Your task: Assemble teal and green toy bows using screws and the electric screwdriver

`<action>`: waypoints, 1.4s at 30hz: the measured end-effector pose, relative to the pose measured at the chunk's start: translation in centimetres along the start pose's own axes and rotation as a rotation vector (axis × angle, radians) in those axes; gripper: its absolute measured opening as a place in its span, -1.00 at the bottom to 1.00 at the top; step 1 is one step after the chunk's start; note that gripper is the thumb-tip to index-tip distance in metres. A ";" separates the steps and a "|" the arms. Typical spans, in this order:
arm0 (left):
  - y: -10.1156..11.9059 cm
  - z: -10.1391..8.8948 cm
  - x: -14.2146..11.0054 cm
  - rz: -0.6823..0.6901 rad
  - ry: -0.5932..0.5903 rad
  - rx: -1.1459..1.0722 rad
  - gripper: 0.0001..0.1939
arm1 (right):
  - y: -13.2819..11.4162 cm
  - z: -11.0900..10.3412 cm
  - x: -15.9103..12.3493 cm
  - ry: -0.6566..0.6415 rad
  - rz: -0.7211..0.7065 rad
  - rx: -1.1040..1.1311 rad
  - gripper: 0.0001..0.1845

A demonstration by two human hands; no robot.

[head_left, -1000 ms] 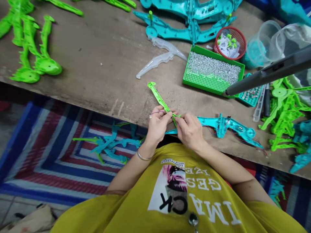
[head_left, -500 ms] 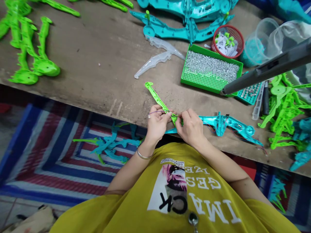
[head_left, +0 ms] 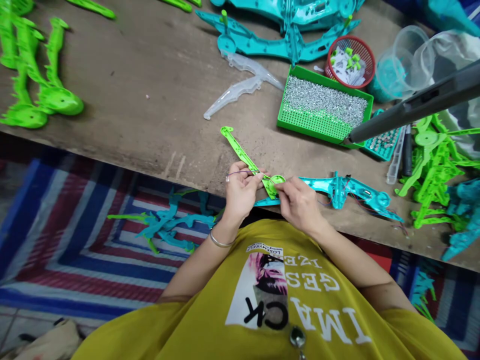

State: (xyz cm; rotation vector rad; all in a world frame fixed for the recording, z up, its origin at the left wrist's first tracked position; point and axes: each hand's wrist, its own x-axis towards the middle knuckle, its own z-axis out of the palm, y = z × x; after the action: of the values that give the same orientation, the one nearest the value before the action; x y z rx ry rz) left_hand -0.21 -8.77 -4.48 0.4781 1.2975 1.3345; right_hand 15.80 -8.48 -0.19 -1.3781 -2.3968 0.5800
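A slim bright-green plastic shell part [head_left: 240, 150] with a rounded end slants across the table edge. My left hand [head_left: 242, 195] is closed around its middle, thumb on top. A thin purple wire [head_left: 237, 173] crosses the left fingers and runs along the shell toward its round end. There my right hand [head_left: 300, 202] is closed in a pinch, apparently on the wire; the fingertips partly hide it. Under and beside the hands lies a long turquoise plastic shell [head_left: 339, 192] with thin red wires on it.
Beyond the hands stand a green tray of screws [head_left: 326, 100], a red basket [head_left: 350, 60] and clear tubs [head_left: 392, 75]. A dark screwdriver-like tool [head_left: 412, 102] juts in from the right. Green parts [head_left: 435, 170] are heaped at right; others [head_left: 60, 100] lie left. Translucent pieces [head_left: 240, 92] lie mid-table.
My right hand has drawn slightly right and down, uncovering the green shell's round end. My left hand keeps its hold. The whole view has shifted a little.
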 end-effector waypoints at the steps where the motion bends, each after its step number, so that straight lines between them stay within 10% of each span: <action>1: 0.0 0.0 0.0 0.001 0.003 0.000 -0.50 | 0.1 0.0 0.0 0.028 0.056 0.059 -0.81; 8: -0.1 0.1 -0.5 0.007 0.023 0.003 -0.46 | 0.3 -0.9 1.9 -0.072 0.266 0.131 -0.88; 13: 1.4 -3.6 -1.0 0.039 0.082 0.106 -0.29 | 0.1 -1.5 3.0 -0.194 0.311 0.071 -0.84; 18: 4.2 -6.0 -3.3 0.481 0.367 0.550 -0.42 | 0.0 -1.6 3.4 -0.253 0.334 0.058 -0.80; 25: 0.9 -0.8 -5.7 0.818 -0.359 1.126 -0.40 | 0.2 -2.0 3.4 -0.263 0.338 0.080 -0.81; 33: -0.4 -0.5 -5.0 0.831 -0.327 1.201 -0.39 | 3.0 -3.0 2.9 -0.132 0.076 0.126 -0.85; 42: -1.5 -0.7 -5.1 0.879 -0.304 1.251 -0.38 | 2.6 -2.4 2.4 -0.136 0.188 -0.021 -0.86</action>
State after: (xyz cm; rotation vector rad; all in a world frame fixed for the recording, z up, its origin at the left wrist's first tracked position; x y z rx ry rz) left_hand 1.13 -13.92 -3.89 2.2082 1.6021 0.8413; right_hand 17.65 -4.75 0.79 -1.6339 -2.3978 0.7201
